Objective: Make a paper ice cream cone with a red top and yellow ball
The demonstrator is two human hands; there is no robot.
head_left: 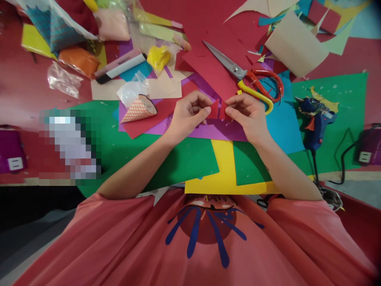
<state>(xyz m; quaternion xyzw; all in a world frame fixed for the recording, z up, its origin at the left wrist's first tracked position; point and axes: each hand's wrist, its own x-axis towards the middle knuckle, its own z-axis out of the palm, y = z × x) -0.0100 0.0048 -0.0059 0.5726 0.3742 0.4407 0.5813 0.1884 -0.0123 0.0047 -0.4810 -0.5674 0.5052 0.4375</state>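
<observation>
My left hand (190, 115) pinches a small red paper piece (214, 108) between thumb and fingers. Close beside it, my right hand (247, 116) pinches another small red piece (223, 110); a narrow gap shows between the two, and I cannot tell whether they are joined. Both hands are over purple sheets (205, 130). Just beyond my right hand lie scissors (238, 72) with one red and one yellow handle. A small cone with a red lattice pattern (138, 110) rests left of my left hand.
A blue hot glue gun (318, 123) lies on green sheet (354, 99) at right, its cord running toward me. A marker (122, 65), a bag of yellow clay (159, 57), an orange packet (79, 60) and a beige sheet (297, 43) lie farther back. Yellow sheet (224, 159) lines the near edge.
</observation>
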